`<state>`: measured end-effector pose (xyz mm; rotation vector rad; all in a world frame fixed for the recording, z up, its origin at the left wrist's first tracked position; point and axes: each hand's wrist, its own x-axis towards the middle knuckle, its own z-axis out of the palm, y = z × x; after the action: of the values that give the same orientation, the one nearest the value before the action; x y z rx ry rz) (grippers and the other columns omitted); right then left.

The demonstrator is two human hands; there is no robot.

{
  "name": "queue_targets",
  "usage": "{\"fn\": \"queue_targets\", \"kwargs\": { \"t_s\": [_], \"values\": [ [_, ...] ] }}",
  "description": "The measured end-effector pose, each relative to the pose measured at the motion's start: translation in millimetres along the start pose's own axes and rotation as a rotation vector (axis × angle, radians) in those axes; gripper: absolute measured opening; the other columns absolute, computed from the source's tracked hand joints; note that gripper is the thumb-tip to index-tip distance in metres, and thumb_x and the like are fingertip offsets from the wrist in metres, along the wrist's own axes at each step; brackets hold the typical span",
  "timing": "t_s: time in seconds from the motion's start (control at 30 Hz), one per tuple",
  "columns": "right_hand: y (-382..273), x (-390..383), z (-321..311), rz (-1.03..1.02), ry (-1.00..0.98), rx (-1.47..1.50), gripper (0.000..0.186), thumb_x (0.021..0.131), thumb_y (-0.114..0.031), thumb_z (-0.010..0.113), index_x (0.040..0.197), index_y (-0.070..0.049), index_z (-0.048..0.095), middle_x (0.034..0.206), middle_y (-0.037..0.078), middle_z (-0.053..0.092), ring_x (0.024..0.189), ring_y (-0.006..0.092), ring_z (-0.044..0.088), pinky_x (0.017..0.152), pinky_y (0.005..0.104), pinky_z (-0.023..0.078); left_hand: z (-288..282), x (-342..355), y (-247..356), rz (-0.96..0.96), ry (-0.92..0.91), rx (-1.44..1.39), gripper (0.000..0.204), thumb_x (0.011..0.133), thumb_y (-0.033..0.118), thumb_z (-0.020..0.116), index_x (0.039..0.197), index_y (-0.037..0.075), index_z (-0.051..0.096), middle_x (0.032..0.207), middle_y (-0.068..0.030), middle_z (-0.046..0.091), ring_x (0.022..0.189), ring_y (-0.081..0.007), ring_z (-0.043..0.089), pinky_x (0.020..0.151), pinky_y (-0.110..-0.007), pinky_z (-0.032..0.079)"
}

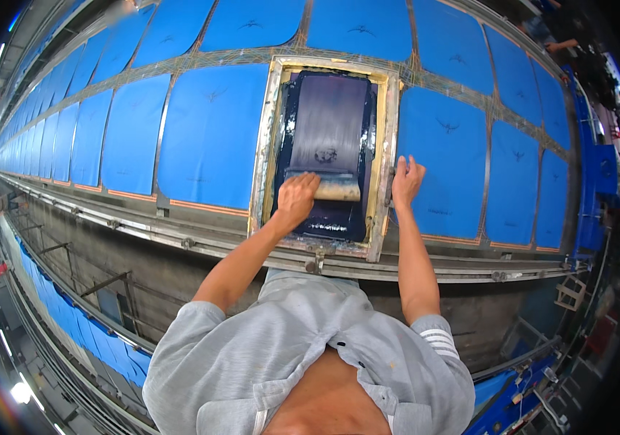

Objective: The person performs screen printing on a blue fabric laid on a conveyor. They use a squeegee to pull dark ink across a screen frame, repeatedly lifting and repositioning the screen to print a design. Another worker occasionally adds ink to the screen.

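Observation:
A screen printing frame (pixel 260 138) with worn, ink-stained edges lies on the long table in front of me. Dark purple ink (pixel 330 119) coats its mesh, with a round dark motif showing through near the middle. My left hand (pixel 297 197) is closed round the left end of a squeegee (pixel 339 191), which lies crosswise on the mesh in the frame's lower half. At the frame's right side, my right hand (pixel 408 183) has its fingers curled against the outer edge; its exact hold is partly hidden.
Blue fabric panels (pixel 212 138) in two rows run along the table, several bearing a small dark print. A metal rail (pixel 201 243) follows the near edge. At the far right, another person's arm (pixel 562 45) shows near dark equipment. Blue sheets (pixel 78 312) hang at lower left.

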<state>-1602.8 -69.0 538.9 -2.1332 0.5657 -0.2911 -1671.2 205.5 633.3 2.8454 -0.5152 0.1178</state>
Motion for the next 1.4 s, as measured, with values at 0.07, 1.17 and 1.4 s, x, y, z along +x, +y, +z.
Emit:
{"fn": "queue_targets", "kwargs": {
  "t_s": [0.07,1.17,1.4],
  "values": [
    [-12,17,8,-0.144,0.097,-0.023,0.041,0.095,-0.030,0.064,0.121,0.001,0.064,0.113,0.019,0.058,0.110,0.0342,0.053,0.094,0.0425,0.043,9,53,-23,0.023,0.042,0.017,0.041,0.069,-0.005,0.060,0.109,0.002,0.067,0.113,-0.0144,0.070,0.106,-0.0297,0.067,0.090,-0.040,0.052],
    [-92,-109,-16,-0.791,-0.879,-0.360,0.012,0.072,-0.002,0.061,0.082,-0.002,0.068,0.088,0.014,0.063,0.091,0.0315,0.064,0.098,0.0504,0.047,-18,-24,10,-0.084,-0.257,-0.131,0.011,0.069,0.001,0.064,0.076,0.008,0.068,0.080,-0.0121,0.070,0.072,-0.0329,0.069,0.062,-0.045,0.054],
    [-89,-124,-26,-0.729,-0.938,-0.353,0.015,0.073,-0.003,0.059,0.083,-0.003,0.070,0.090,0.015,0.065,0.092,0.0334,0.065,0.096,0.0544,0.047,-28,-36,15,-0.111,-0.413,-0.074,0.032,0.068,0.002,0.064,0.093,0.015,0.078,0.076,-0.0147,0.070,0.070,-0.0349,0.069,0.063,-0.045,0.055]
  ]
}}
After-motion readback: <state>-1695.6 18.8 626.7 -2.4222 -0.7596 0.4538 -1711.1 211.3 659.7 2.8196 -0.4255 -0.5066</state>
